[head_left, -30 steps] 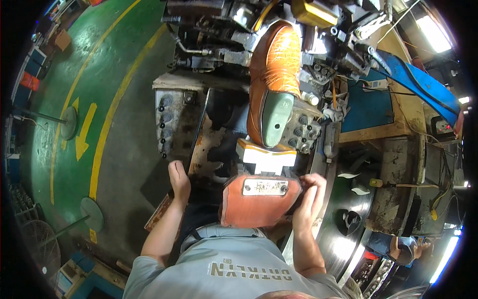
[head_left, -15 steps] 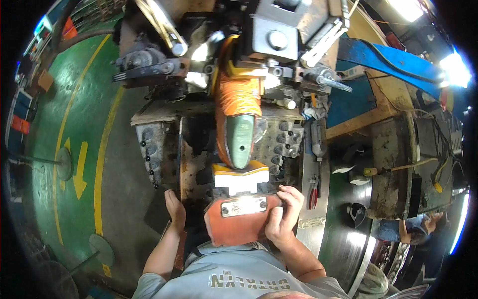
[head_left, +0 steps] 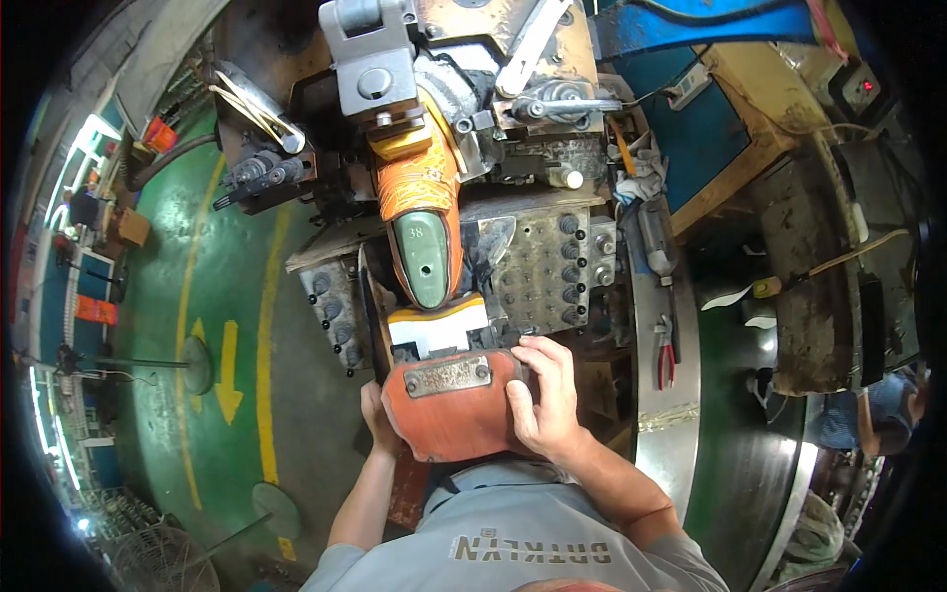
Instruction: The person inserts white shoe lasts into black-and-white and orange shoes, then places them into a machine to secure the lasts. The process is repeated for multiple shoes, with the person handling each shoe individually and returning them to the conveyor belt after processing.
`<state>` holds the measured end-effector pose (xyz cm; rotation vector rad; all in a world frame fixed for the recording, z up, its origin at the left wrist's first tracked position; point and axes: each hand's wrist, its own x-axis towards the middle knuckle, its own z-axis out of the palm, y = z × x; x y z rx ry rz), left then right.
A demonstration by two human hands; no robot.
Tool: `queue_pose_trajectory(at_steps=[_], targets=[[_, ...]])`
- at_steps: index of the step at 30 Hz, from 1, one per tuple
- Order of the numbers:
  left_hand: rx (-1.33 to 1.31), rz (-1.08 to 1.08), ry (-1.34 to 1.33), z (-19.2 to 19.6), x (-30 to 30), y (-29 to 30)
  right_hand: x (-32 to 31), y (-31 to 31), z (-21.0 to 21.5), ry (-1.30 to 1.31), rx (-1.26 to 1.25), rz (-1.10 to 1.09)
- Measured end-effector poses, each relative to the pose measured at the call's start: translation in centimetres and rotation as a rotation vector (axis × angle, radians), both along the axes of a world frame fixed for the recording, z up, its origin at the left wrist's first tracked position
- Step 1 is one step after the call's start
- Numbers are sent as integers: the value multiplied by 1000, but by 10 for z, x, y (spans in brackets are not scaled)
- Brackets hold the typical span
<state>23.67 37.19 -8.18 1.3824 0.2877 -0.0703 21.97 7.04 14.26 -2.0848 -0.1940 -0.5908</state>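
An orange shoe upper [head_left: 422, 178], pulled over a green last [head_left: 424, 259], is held toe toward me in a machine's clamps. Just below its toe is a white toe block [head_left: 440, 330] with a yellow-orange rim. Closest to my body is a red-brown panel [head_left: 456, 419] bearing a screwed-on metal plate [head_left: 449, 376]. My right hand [head_left: 547, 400] grips the panel's right edge, thumb apart from the fingers. At the left edge is my left hand [head_left: 381, 419]; its fingers are mostly hidden by the panel, so its hold is unclear.
Control panels with knobs [head_left: 541, 271] flank the shoe. Red-handled pliers [head_left: 666, 353] lie on a metal ledge to the right. Farther right stands a dark machine [head_left: 819, 296], with another person's arm [head_left: 866, 419] below. Green floor with yellow markings [head_left: 229, 375] stretches left.
My left hand has come inward from beside the panel to its left edge. My right hand stays at the right edge. The whole view has shifted and turned; the shoe remains in the clamps.
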Motion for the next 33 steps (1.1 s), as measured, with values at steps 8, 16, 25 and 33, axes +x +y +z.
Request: queue_pose_trajectory(at_steps=[8,16,25,33], targets=[[162,315,-71,140,21,-33,-86,-59,-29,105,21,49],[322,248,-414,259,67,-85,-164,-123,-72,446,234,-28],[555,73,-353,285,131,-137,-206,-147,-93,535,203,-75],[662,-251,-295,295,160,-154,-216,-143,-100,601,212,-42]])
